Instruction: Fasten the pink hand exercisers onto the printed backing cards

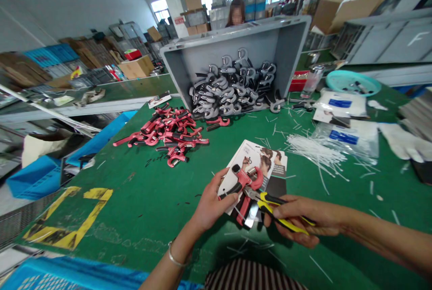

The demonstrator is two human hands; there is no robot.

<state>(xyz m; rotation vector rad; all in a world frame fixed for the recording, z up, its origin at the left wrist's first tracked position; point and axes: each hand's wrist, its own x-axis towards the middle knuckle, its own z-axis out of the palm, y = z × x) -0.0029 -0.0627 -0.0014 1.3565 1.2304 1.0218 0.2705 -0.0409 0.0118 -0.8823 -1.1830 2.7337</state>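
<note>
Head view: on the green table (141,200), nearer than the gray bin (189,56) and the pile of red grippers (168,135), a printed card (276,168) carries one red gripper (248,180). I think the card must stay steady so the yellow cutters (270,204) nip cleanly. The left hand (211,204) clamps card and gripper, thumb on top; the right hand (303,222) is closed around the cutters' handles.

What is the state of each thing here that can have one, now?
left hand: shut on red hand gripper and printed card
right hand: shut on yellow cutters
yellow cutters: tips at the red hand gripper
grey crate: tipped on its side, open toward the camera
red gripper pile: loose heap
cable ties: scattered
</note>
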